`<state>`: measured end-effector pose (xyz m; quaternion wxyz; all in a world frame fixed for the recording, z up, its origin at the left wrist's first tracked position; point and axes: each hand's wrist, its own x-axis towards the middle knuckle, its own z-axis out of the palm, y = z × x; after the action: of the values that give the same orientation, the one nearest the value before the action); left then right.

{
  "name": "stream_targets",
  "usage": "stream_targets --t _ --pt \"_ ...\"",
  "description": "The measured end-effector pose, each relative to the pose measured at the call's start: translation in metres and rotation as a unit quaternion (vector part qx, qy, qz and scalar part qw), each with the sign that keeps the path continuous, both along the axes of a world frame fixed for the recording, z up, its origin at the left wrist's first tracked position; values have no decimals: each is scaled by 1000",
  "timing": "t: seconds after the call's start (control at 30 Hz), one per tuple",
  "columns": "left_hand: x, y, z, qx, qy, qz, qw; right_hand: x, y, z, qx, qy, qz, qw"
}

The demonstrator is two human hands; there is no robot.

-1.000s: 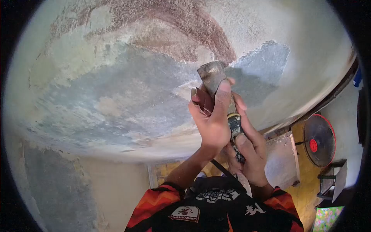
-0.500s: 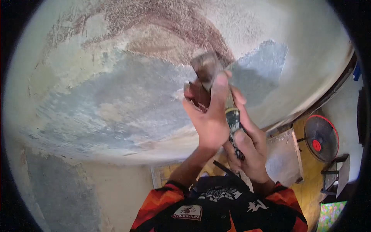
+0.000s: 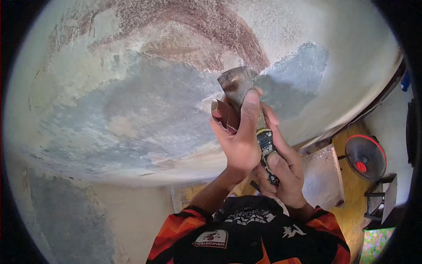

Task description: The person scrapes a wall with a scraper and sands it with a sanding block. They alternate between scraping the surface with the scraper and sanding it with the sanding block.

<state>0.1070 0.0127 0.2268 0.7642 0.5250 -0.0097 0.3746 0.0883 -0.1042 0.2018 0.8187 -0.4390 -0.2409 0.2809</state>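
A putty knife (image 3: 238,83) with a wide, stained metal blade and a dark, paint-spotted handle is held in front of the wall, blade upward. My left hand (image 3: 241,147) pinches the blade's lower part, thumb lying over it. Tucked in that same hand is a folded piece of reddish-brown sandpaper (image 3: 227,115), its curled edge sticking out to the left. My right hand (image 3: 290,174) is closed round the handle, thumb along its lower end. In this view the blade overlaps the patchy wall (image 3: 154,105), which shows grey filler, pale paint and a rough reddish-brown area.
On the right a black fan (image 3: 365,158) with a red rim stands over a yellowish floor. Beside it are a pale board (image 3: 324,174) and a small dark-framed stand (image 3: 381,198). A flowered cloth (image 3: 376,246) lies at the lower right.
Both hands and the putty knife have come slightly lower, and the blade is less blurred. Each hand keeps its hold.
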Motion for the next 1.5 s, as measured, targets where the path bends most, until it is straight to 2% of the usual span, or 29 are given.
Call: stream_targets --t 0.13,0.23,0.33,0.4,0.47,0.53,0.6,0.7,0.83,0.93,1.03,1.27,1.33,1.5 --pt "0 1 -5 -20 0 -26 999 2 -1 -2 0 12 -3 1000" --pt "0 -1 6 -15 11 -10 1000 2 -2 0 -11 4 -16 1000" --pt "1 -2 -12 -15 24 13 1000 0 2 -7 -21 -8 -32 999" --pt "10 -1 8 7 -11 28 1000 13 8 8 -9 -37 -40 998" --pt "6 4 24 57 18 23 998 6 8 15 -12 -28 -44 999" --pt "8 -3 -11 48 2 108 993 -3 4 11 -26 -8 -41 999" --pt "-3 -3 -13 -32 54 12 998 -4 1 2 -46 -17 -37 998" --pt "-9 -6 1 -37 43 -28 998 -11 -5 -1 -48 1 -43 998" --pt "1 -2 -15 41 36 3 999 -7 -5 -12 -56 -14 -67 996" --pt "3 -9 -25 -3 21 20 1000 0 -5 -17 -42 -19 -64 997" --pt "2 -8 -16 -17 32 -18 999 1 -7 -19 -22 -27 -59 998" --pt "11 -9 -20 21 16 24 999 3 -3 -24 -9 4 -67 998" --pt "10 -12 -21 17 25 31 999 6 -5 -27 -10 -19 -67 997" --pt "11 -11 -17 15 10 19 1000 7 -6 -23 -1 -19 -60 998"
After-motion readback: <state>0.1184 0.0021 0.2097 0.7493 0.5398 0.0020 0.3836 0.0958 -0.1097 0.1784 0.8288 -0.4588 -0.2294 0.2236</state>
